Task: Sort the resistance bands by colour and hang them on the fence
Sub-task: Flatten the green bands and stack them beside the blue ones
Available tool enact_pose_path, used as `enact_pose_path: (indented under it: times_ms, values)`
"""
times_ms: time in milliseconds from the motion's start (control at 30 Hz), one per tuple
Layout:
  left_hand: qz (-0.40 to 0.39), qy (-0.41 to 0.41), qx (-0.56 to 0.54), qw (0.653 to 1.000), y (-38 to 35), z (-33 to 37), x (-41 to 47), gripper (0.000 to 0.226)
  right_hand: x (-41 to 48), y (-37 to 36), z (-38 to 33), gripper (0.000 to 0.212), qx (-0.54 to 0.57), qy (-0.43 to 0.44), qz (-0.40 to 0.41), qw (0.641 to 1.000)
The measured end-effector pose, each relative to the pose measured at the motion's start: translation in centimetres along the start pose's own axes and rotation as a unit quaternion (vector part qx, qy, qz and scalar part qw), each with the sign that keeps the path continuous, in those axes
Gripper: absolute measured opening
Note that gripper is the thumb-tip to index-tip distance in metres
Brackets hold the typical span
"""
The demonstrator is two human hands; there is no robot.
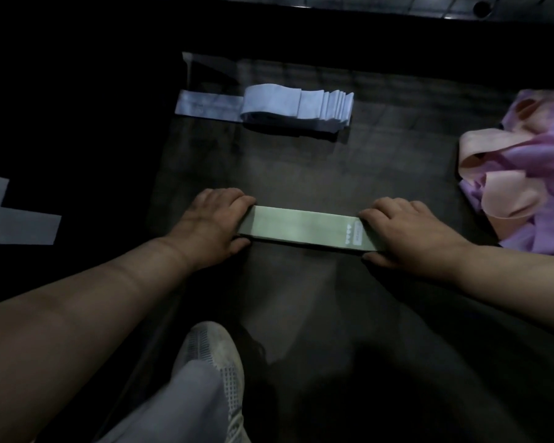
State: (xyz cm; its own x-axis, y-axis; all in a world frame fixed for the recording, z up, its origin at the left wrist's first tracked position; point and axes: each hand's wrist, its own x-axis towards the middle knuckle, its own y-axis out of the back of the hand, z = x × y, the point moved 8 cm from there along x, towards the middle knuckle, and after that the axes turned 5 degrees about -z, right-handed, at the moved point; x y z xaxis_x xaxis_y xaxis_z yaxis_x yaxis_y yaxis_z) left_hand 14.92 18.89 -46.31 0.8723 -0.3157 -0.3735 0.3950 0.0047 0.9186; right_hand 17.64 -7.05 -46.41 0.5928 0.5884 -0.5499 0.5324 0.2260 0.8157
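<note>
A green band (301,230) lies flat mid-mat (397,148), long axis left to right, with the left hand (211,225) and right hand (406,235) each gripping an end (fingers over, thumbs nearside). Bare mat lies beyond it, with blue bands (295,107) stacked far-left and a pink-and-purple pile (525,174) at the right edge.

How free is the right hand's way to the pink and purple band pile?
Probably yes: the pile lies close beside the right hand, nothing between. That hand grips the green band, so it must release first.
</note>
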Motion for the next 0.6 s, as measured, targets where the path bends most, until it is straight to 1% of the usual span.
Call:
enact_pose_path:
  times_ms: [67, 100, 233, 333, 367, 433, 500, 567, 600]
  values:
    - [0.004, -0.004, 0.001, 1.000, 0.2, 0.1, 0.1, 0.066, 0.2, 0.2, -0.2, 0.062, 0.008, 0.004, 0.010, 1.000]
    - [0.002, -0.006, 0.000, 1.000, 0.2, 0.2, 0.1, 0.063, 0.3, 0.3, -0.2, 0.060, 0.015, 0.004, 0.011, 1.000]
    - [-0.009, -0.008, 0.009, 1.000, 0.2, 0.4, 0.1, 0.058, 0.6, 0.1, -0.2, 0.066, 0.020, 0.011, 0.003, 1.000]
    - [-0.022, -0.001, 0.005, 1.000, 0.2, 0.4, 0.3, 0.061, 0.7, 0.0, -0.3, 0.063, 0.030, 0.019, 0.011, 0.999]
    - [-0.026, 0.000, 0.004, 1.000, 0.2, 0.3, 0.3, 0.062, 0.6, 0.0, -0.3, 0.065, 0.027, 0.020, 0.011, 0.999]
    - [-0.030, 0.001, -0.002, 1.000, 0.2, 0.2, 0.3, 0.068, 0.6, -0.1, -0.1, 0.078, 0.019, 0.020, 0.006, 1.000]
    - [-0.035, 0.024, -0.023, 0.999, 0.1, -0.5, 0.0, 0.082, 0.3, -0.4, 0.3, 0.092, 0.021, 0.015, -0.001, 1.000]
    - [-0.041, 0.083, -0.060, 0.994, -0.2, -1.4, -0.5, 0.097, -0.2, -0.8, 1.0, 0.102, 0.037, -0.009, -0.006, 0.999]
    - [-0.031, 0.132, -0.103, 0.985, -0.3, -2.0, -0.9, 0.100, -0.5, -0.9, 1.4, 0.105, 0.066, -0.036, -0.002, 0.997]
